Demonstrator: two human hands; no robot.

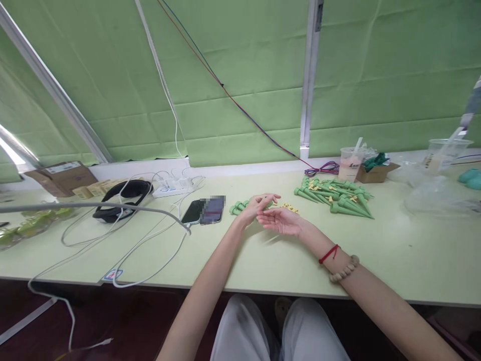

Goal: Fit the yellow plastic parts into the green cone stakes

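Note:
My left hand (pixel 258 204) reaches across the pale green table (pixel 394 255), its fingers stretched out over a few green cone-shaped spikes (pixel 237 207). My right hand (pixel 281 220) lies beside it, palm up, fingers loosely spread, with nothing in it. A red string and a bead bracelet (pixel 343 268) sit on my right wrist. Small yellow parts (pixel 288 206) lie just behind my right hand. A larger pile of green spikes (pixel 338 198) rests further right and back.
A phone (pixel 205 210) lies left of my hands, with white cables (pixel 124 250), a power strip (pixel 173 187) and a black headset (pixel 122 198) beyond. Cardboard boxes (pixel 62 177) stand at far left. A drink cup (pixel 350 163), small box (pixel 376 172) and plastic containers (pixel 443 153) stand at back right.

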